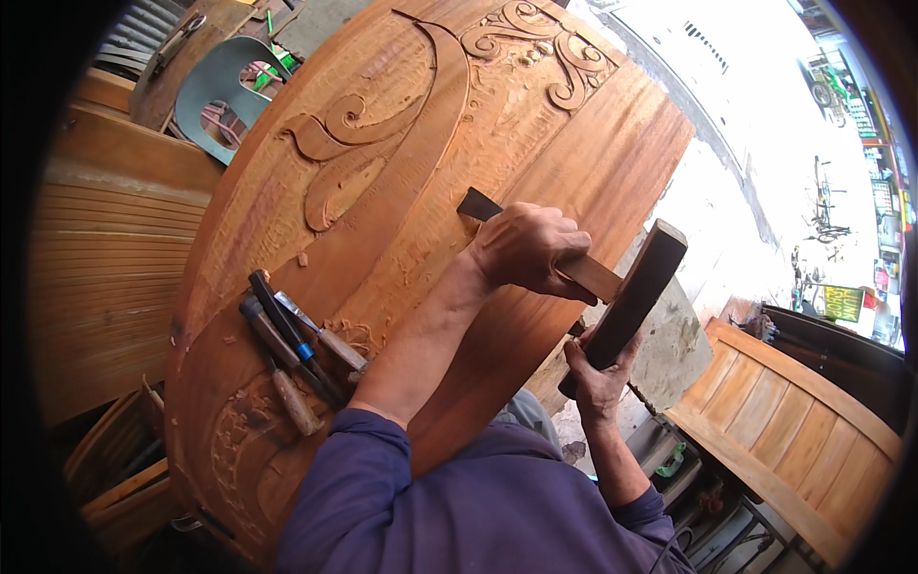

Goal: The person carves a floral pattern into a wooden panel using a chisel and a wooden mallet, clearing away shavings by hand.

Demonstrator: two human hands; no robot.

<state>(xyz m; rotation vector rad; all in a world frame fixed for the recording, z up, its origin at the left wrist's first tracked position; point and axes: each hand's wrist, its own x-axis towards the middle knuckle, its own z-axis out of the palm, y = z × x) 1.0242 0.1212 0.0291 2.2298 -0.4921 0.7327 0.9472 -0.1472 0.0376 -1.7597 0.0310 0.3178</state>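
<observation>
My left hand [531, 251] is closed around a straight wooden bar [600, 278] with a dark, flat end, over the carved wooden panel [631, 124]. To its right, my right hand [602, 383] grips the lower part of a long dark wooden block [639, 292], tilted upward. The bar's near end meets the block's side; whether they are joined I cannot tell. Scrolls and leaves [426, 143] stand out in relief on the panel. Left of my forearm lie several carving tools: a chisel [339, 346], a wooden handle [295, 402] and a dark-handled tool [284, 316] with a blue band.
Wood shavings [354, 333] lie around the tools. A grey-green plastic chair [196, 91] stands beyond the panel's left edge. Slatted woodwork [115, 277] is at the far left, another slatted wooden panel [775, 407] at the lower right. Bicycles [827, 206] stand in the bright area beyond.
</observation>
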